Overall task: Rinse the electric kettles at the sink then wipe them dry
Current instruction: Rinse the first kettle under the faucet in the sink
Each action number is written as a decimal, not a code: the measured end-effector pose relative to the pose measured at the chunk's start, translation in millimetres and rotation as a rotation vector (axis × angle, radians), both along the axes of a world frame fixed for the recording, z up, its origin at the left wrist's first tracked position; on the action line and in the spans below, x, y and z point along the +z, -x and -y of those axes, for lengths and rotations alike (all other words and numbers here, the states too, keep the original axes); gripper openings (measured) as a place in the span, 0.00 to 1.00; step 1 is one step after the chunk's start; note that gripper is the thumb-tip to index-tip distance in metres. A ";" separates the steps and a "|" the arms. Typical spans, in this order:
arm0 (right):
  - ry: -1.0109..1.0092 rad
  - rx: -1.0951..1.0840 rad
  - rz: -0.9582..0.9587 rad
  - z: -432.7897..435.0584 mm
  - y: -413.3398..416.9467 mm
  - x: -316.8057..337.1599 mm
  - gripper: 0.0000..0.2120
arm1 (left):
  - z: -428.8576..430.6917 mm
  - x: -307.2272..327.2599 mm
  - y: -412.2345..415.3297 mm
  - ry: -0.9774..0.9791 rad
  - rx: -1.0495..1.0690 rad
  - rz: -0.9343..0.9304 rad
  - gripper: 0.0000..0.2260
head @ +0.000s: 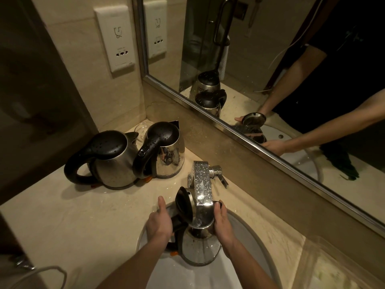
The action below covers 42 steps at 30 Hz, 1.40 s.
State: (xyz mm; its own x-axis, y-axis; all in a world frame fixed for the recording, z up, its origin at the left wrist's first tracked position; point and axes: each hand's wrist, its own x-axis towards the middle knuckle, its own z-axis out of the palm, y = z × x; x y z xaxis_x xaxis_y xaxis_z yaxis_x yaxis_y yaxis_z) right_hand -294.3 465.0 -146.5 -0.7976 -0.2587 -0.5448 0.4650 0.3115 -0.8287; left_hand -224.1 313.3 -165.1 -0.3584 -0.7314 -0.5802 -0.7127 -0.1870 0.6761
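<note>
A steel kettle [198, 247] with its black lid flipped open hangs over the white sink [250, 243], its mouth right under the chrome faucet spout [202, 186]. My left hand [159, 222] grips the black handle side. Against the kettle's right wall near the rim lies my right hand [221, 224]. Two more steel kettles stand on the counter at the left with lids shut: one [112, 161] nearer the edge, the other [166, 151] closer to the mirror, both dotted with drops.
The beige counter [83, 215] runs around the sink. A mirror [270, 59] lines the back wall behind the faucet lever [220, 176]. A wall socket plate [116, 36] sits above the kettles. A clear plastic sheet [333, 263] lies at the right.
</note>
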 end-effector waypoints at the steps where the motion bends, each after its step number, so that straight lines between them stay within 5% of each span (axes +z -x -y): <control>1: 0.007 -0.002 0.006 1.1 -0.8 3.8 0.29 | -0.2 0.6 0.0 0.005 -0.002 -0.002 0.33; 9: 0.034 0.011 0.016 -0.7 1.3 9.1 0.09 | -0.9 4.0 -1.5 0.006 -0.017 -0.005 0.30; 17: -0.021 0.009 0.005 1.4 -0.4 4.4 0.28 | -1.4 4.5 -1.2 0.001 -0.022 -0.013 0.30; 36: 0.007 0.005 0.015 0.7 -1.2 9.7 0.28 | -1.2 7.5 -0.6 -0.002 -0.022 -0.013 0.35; 42: -0.017 0.006 -0.002 0.9 -1.2 6.5 0.28 | -2.4 10.4 -1.9 -0.014 -0.028 -0.023 0.29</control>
State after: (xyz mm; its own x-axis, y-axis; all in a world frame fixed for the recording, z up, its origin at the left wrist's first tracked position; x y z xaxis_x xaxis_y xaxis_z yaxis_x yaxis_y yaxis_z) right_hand -293.1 464.1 -140.1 -0.7972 -0.2542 -0.5475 0.4612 0.3287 -0.8241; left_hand -222.2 315.8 -154.7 -0.3918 -0.7131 -0.5814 -0.7019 -0.1768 0.6900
